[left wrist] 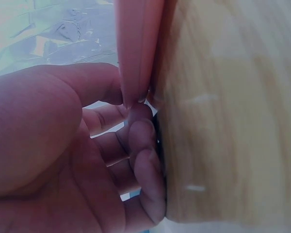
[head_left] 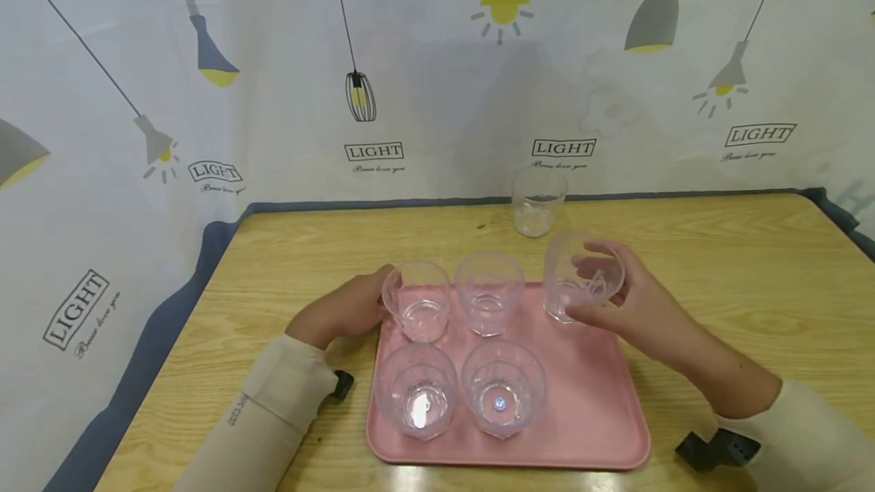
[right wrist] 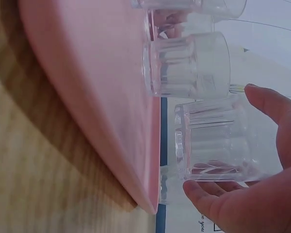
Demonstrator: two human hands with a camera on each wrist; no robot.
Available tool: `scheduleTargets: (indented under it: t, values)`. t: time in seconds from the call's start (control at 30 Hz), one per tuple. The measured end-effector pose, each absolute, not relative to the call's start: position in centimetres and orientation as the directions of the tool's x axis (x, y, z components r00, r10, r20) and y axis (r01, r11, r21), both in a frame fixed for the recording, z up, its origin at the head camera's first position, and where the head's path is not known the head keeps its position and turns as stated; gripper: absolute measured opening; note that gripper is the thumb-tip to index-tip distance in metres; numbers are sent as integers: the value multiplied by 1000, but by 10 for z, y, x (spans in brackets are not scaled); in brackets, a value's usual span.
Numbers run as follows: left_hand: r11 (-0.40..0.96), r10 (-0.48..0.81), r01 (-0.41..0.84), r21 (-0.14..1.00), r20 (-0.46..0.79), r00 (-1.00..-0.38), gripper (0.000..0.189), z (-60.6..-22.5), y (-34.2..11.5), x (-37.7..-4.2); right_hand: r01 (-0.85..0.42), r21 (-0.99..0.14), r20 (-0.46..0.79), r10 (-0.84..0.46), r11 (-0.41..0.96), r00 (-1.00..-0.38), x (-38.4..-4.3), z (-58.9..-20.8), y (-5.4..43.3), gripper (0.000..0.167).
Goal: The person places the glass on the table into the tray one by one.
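My right hand (head_left: 642,310) grips a clear drinking glass (head_left: 562,279), thumb on one side and fingers on the other. The glass tilts slightly over the tray's far right corner. In the right wrist view a gap shows between this glass (right wrist: 213,138) and the tray surface. At the far left corner, my left hand (head_left: 352,306) pinches the rim of the pink tray (head_left: 588,401). The left wrist view has the thumb on one side of the tray edge (left wrist: 138,48) and curled fingers on the other, against the wooden table.
Two glasses stand on the tray's front left, including one glass (head_left: 502,389) near the middle. Behind them are a left glass (head_left: 417,302) and a middle glass (head_left: 489,294). Another glass (head_left: 538,207) stands beyond the tray, near the table's (head_left: 307,238) back edge and the printed cloth (head_left: 437,97).
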State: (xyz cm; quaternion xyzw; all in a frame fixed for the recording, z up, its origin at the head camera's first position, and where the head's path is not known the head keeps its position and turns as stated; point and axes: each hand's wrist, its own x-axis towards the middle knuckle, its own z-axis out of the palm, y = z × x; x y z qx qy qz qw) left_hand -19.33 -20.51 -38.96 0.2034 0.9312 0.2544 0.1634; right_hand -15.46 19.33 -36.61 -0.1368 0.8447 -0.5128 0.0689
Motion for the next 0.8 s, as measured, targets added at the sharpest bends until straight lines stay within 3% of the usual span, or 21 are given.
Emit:
scheduleTargets:
  t: [0.8]
  values:
    - [791,456,284,542,-212,-865,35,-393,-206,-195,-207,-901,46,-389,381,-920,-94,-376,201,85]
